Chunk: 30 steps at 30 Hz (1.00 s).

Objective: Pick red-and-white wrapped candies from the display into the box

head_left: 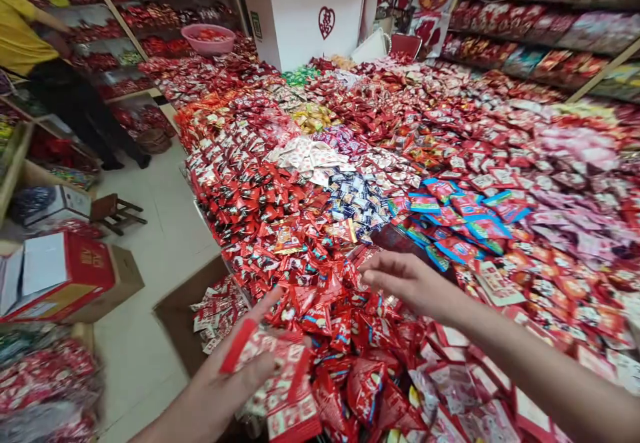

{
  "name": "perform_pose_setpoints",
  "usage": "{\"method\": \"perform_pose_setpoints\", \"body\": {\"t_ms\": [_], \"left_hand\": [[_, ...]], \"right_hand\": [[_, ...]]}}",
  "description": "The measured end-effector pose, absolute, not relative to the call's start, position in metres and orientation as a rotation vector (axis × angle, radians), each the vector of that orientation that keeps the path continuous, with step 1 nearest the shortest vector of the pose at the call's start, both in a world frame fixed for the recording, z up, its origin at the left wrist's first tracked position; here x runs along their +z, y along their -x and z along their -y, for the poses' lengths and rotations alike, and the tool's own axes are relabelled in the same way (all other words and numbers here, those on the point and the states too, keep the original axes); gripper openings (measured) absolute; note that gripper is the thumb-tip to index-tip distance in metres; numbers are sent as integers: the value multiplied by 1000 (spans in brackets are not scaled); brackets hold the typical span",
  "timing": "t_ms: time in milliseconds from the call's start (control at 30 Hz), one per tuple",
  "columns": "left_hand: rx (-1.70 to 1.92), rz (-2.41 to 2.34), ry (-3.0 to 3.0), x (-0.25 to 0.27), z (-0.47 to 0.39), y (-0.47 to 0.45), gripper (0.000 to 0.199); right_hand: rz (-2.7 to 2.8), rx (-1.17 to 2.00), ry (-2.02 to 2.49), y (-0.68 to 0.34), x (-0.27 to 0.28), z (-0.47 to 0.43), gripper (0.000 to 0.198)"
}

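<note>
My left hand (240, 369) is closed on several red-and-white candy packets (293, 386), with the thumb over them and the index finger stretched forward. A red strip of wrapper crosses its fingers. To the right, my right hand (405, 283) hovers low over the heap, its fingers bent and drawn together. Whatever lies at its fingertips, if anything, cannot be made out. Below and between both hands are shiny red candy packets (345, 336). Just beyond my right hand lie blue-and-pink packets (465, 219) and dark blue-and-white wrapped candies (357, 199).
Sorted heaps of wrapped sweets (260, 196) cover the wide table. An open cardboard box (180, 309) with packets stands at its left edge. On the floor are a small wooden stool (115, 209) and a red box (85, 269). A person in yellow (25, 36) stands by the left shelves.
</note>
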<state>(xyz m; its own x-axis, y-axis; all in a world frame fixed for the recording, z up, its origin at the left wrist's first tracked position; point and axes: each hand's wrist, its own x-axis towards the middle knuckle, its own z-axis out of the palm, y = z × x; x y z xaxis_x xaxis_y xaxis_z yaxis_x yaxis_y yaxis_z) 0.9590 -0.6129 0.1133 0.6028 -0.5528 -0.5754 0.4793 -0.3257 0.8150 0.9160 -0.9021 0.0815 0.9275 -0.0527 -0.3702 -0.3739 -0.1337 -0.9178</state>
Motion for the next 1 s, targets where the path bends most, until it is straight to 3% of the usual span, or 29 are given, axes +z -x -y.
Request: {"method": "perform_pose_setpoints", "body": {"t_ms": [167,300,567,767,833,933,1000], "left_hand": [[-1077,362,-1578,108,638,-957,62],[-1091,263,-1395,104,637,-947,62],[-1218,-86,-1187,121,629,-935,62],[-1165,-18,-1289,119,632,-923,45],[-1211,-6,-1385,116,634,-921,36],[-1273,50,-1551,111,644,-923,32],[-1272,166,-1628,110,657,-927,23]], "right_hand": [[-34,367,1395,-895,110,826,30],[-87,210,1467,-889,102,800,28],[-321,215,1253,-880,99,777,31],[-363,127,1185,-877,101,776,33],[-347,74,1208,-873,100,782,29],[-192,105,1442,-870,103,798,46],[-44,125,1660,-872,110,813,43]]}}
